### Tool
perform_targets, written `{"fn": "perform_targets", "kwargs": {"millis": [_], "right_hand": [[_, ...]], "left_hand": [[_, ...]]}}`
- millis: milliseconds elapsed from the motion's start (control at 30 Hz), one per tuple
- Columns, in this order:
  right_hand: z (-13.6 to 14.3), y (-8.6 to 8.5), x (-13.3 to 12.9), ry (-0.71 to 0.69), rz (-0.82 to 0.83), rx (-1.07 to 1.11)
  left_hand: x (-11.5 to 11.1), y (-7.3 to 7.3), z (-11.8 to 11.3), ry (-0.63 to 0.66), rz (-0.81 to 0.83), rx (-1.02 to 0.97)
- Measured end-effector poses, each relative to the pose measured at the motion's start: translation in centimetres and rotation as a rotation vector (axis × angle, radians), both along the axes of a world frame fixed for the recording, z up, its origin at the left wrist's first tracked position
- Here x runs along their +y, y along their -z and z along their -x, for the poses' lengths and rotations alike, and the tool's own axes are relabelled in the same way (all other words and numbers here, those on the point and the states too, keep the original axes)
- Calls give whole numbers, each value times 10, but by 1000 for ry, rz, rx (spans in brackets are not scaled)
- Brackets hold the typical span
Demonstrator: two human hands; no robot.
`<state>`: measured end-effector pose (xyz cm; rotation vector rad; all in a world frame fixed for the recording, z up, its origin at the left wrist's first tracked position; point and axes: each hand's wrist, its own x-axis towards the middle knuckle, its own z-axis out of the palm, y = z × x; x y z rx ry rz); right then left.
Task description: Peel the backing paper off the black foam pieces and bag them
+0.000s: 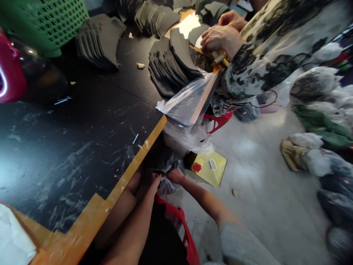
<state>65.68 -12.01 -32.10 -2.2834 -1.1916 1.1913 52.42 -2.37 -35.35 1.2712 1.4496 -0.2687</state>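
A clear plastic bag (168,187) is down beside the table edge, low near the floor, with dark contents that I cannot make out. My left hand (156,179) is closed on the gathered plastic at the bag's left. On the other side, my right hand (175,176) grips the same bag with bent fingers. Between the two hands the plastic is bunched and twisted. Both forearms reach down past the table's orange edge, and part of the left hand is in shadow.
Stacks of dark grey cut pieces (100,40) lie on the black table (91,121) near a green basket (60,22). A co-worker's hands (220,38) work at the far side. A yellow can (213,167) stands on the floor; filled bags (317,151) lie right. Beneath me is a red stool (189,235).
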Motion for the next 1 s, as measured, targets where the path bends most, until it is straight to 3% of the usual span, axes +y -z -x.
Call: {"fn": "perform_targets", "kwargs": {"millis": [100,233,367,500,733,867,1000], "right_hand": [[-27,1,-8,-121,149,-71],[-53,0,-31,-139,234,-194],[-35,4,-43,-97,173,-308],[-24,14,-34,-78,36,-335],[-40,39,-41,9,-13,-131],[-30,52,-49,146,-81,28],[-13,66,-40,244,-219,190]], "left_hand": [[4,1,2,39,-108,-6],[4,1,9,79,-215,-15],[3,4,12,101,-260,5],[6,9,12,141,-283,-15],[6,12,7,208,-313,-80],[4,10,9,264,-356,-101],[0,3,13,370,-413,-125]]}}
